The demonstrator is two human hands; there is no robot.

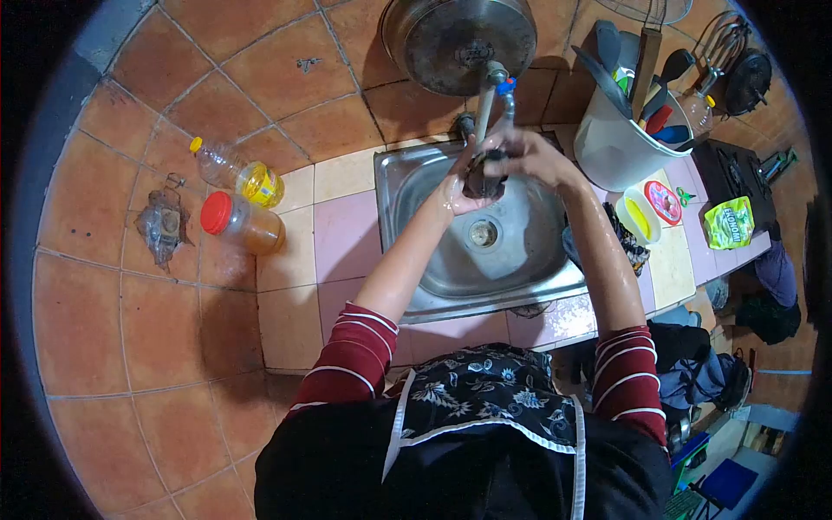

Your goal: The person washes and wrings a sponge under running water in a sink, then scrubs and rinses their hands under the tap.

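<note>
A dark, rounded object (485, 176), its exact kind not clear, is held over the steel sink (433, 260) just below the tap (498, 82). My left hand (465, 198) cups it from the left and below, fingers wrapped around it. From the right, my right hand (539, 163) reaches across with bent fingers at the object's upper side; motion blur hides whether they grip it. Both hands and forearms look wet. The drain (483, 233) shows beneath the hands.
Left of the sink are a bottle of yellow oil (260, 185) and a red-lidded jar (247, 224). A large pan (459, 43) hangs behind the tap. To the right stand a white bucket of utensils (615, 143), a soap tub (640, 217) and a green packet (729, 223).
</note>
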